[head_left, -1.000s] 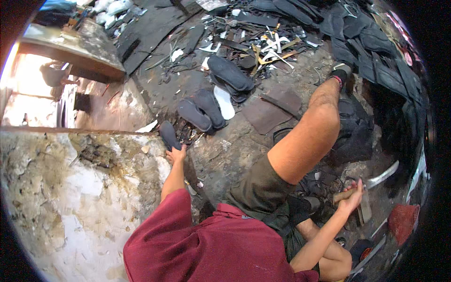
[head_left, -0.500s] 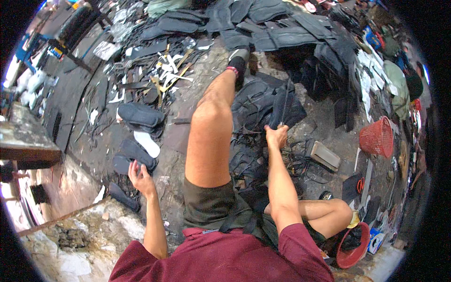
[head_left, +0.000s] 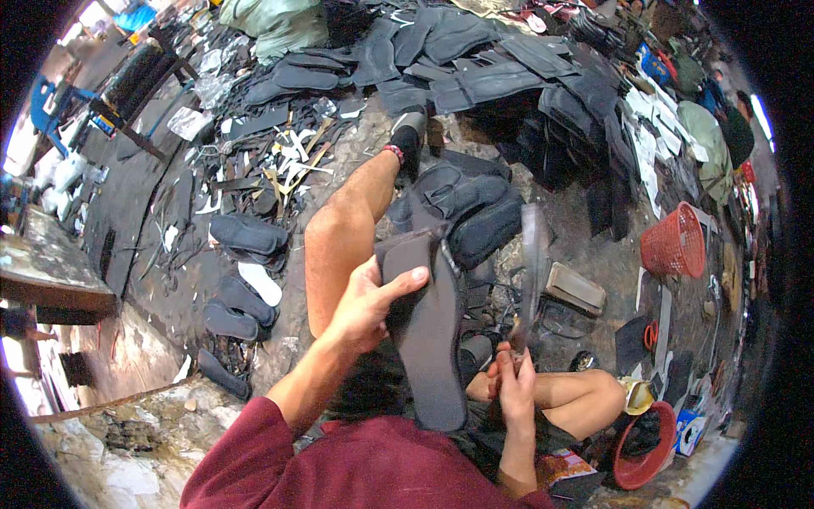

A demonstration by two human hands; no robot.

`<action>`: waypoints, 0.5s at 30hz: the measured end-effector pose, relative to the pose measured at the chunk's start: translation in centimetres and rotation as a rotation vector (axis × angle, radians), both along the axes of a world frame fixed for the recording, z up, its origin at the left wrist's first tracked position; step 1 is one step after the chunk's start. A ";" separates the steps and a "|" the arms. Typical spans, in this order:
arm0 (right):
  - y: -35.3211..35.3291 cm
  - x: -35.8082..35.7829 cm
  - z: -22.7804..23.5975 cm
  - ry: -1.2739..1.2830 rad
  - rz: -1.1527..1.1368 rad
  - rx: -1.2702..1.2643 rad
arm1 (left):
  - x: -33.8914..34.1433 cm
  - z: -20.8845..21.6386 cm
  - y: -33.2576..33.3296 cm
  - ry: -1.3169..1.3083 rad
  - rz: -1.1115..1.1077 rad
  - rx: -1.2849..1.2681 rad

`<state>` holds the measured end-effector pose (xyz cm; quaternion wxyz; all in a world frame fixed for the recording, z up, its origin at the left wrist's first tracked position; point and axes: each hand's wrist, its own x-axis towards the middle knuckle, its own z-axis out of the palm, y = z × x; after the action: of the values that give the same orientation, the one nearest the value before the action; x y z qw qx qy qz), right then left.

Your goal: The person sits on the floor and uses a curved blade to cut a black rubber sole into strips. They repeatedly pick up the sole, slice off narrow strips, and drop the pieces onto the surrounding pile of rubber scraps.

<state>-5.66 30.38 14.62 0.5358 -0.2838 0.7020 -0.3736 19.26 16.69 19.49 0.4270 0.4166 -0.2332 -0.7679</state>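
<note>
sole [head_left: 431, 343], seemingly only part-trimmed, is gripped in the left hand [head_left: 360, 312], knife [head_left: 532, 263] clasped in the right hand [head_left: 515, 383]; finished-looking soles [head_left: 248, 232] lie nearby.

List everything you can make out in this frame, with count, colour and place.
Held sole: 1, dark grey, centre
Knife: 1, grey, blurred, right of centre
Loose soles: several, black, left floor
Sole-shaped piece: 1, white, beside them
Offcuts: many, white, yellow, black, upper left
Piled pieces: many, black, top
Block: 1, tan-grey, right floor
Mesh basket: 1, red, right
Sack: 1, pale green, top
Peeling surface: 1, off-white, lower left
Other clutter: uncountable, mixed, edges
Legs: 2, bare, centre
Left grip: 1, bare, on the sole
Right grip: 1, bare, on the knife
</note>
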 end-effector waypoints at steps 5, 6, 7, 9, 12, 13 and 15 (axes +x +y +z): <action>4.7 0.9 0.2 0.390 0.274 -0.591 | 3.9 1.7 1.3 -0.141 -0.174 0.163; 5.1 1.0 0.4 0.473 0.349 -0.652 | 4.6 1.9 1.3 -0.154 -0.181 0.195; 5.7 1.3 0.5 0.448 0.340 -0.622 | 5.0 1.5 1.3 -0.112 -0.198 0.209; 6.7 1.2 0.3 0.443 0.392 -0.527 | 4.8 1.5 1.3 -0.132 -0.172 0.238; 8.7 0.9 -1.1 0.441 0.339 -0.571 | 4.6 1.0 1.3 -0.108 -0.112 0.272; 8.8 1.1 -1.2 0.427 0.290 -0.609 | 4.7 0.9 1.3 -0.096 -0.082 0.279; 8.9 1.4 -0.9 0.444 0.243 -0.550 | 4.9 0.8 1.4 -0.084 -0.053 0.286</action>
<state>-4.28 39.29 13.73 0.3148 -0.5726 0.6355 -0.4112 24.15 18.07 20.34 0.3330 0.4986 -0.1498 -0.7862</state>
